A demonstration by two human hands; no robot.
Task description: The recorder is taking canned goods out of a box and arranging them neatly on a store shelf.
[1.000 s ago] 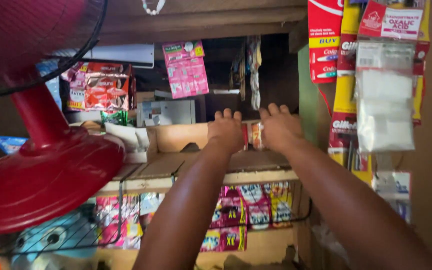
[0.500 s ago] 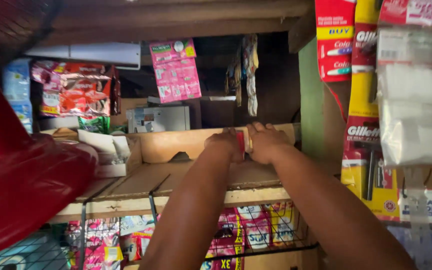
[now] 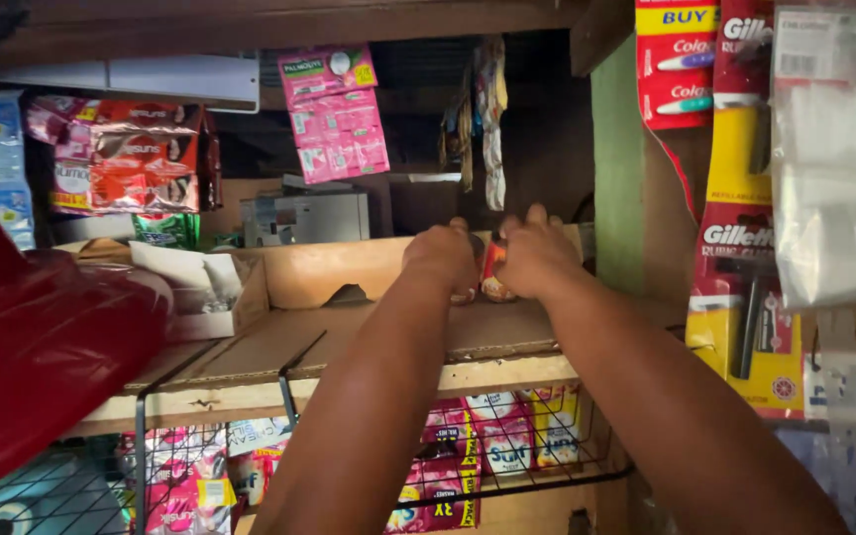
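Both of my arms reach forward over a wooden shelf (image 3: 349, 357). My left hand (image 3: 441, 258) and my right hand (image 3: 537, 253) are closed side by side around a small red and orange packet (image 3: 493, 269), held just above the back of the shelf. Only a narrow strip of the packet shows between the two fists. Behind the hands stands a low cardboard wall (image 3: 329, 267).
A red fan housing (image 3: 42, 347) bulges at the left. Pink sachet strips (image 3: 337, 114) hang at the back, razor and toothpaste cards (image 3: 735, 198) at the right. A wire rack (image 3: 487, 446) of sachets sits under the shelf. An open white box (image 3: 205, 287) rests at the shelf's left.
My hands have drawn together from flat and apart to closed around the packet. The view has moved in closer, so the fan has slid further off to the left.
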